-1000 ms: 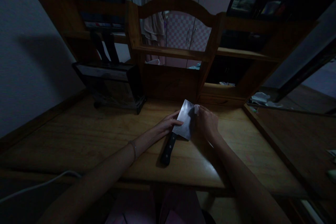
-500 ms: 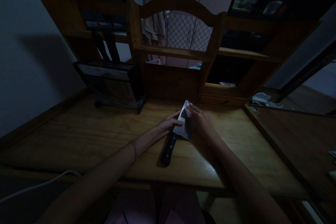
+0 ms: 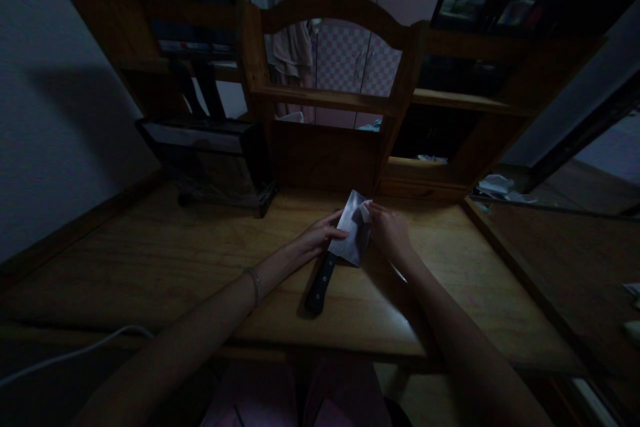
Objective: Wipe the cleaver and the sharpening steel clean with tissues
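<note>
A cleaver (image 3: 353, 240) with a broad metal blade and a black riveted handle lies slanted over the wooden desk, its handle toward me. My left hand (image 3: 320, 235) grips the blade's left edge near the handle, with the thumb on top of the flat side. Pinched in the fingers of my right hand (image 3: 389, 227) is a small white piece of tissue or cloth (image 3: 365, 211), which touches the upper right part of the blade. The fingertips under the blade are hidden.
On the left of the wooden desk (image 3: 210, 253) stands a black knife block (image 3: 210, 160) with dark handles sticking up. A wooden shelf unit (image 3: 325, 103) runs along the back. A white cable (image 3: 75, 353) hangs by the front left edge.
My right hand has slid slightly right across the blade with the white piece, toward the blade's right edge. My left hand keeps its grip on the cleaver.
</note>
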Motion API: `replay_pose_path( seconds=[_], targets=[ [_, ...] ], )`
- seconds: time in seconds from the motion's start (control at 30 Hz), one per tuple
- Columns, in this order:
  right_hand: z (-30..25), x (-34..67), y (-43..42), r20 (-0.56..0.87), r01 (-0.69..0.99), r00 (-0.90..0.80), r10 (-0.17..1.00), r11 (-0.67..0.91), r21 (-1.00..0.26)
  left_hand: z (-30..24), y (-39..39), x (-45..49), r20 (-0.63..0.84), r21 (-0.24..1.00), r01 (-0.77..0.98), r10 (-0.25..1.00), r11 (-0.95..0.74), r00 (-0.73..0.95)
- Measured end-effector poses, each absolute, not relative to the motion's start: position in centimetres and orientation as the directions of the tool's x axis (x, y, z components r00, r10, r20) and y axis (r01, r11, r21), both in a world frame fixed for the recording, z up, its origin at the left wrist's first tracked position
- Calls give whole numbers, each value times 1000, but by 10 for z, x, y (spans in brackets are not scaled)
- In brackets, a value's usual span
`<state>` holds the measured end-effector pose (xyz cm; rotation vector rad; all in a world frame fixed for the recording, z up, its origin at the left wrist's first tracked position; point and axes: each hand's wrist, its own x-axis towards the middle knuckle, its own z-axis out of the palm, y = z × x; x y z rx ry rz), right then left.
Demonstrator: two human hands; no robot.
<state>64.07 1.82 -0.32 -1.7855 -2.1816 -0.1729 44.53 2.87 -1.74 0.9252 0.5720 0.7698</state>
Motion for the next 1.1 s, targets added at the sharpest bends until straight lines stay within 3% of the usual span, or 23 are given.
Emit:
replay_pose_path(
  seconds=[0.73,0.83,0.93,1.1],
  targets=[
    [-6,646,18,290,999,29,957,-16,-47,-31,35,446,-85,871,-343,795,353,600],
    [-5,648,17,365,992,-6,931,53,-118,-29,34,445,-57,878,-346,790,331,611],
    [-2,645,15,452,958,-116,885,220,-185,-25,32,445,-50,880,-343,783,328,620],
    [-3,632,13,450,850,-336,827,472,-233,-21,30,446,-94,871,-342,803,352,589]
  ],
)
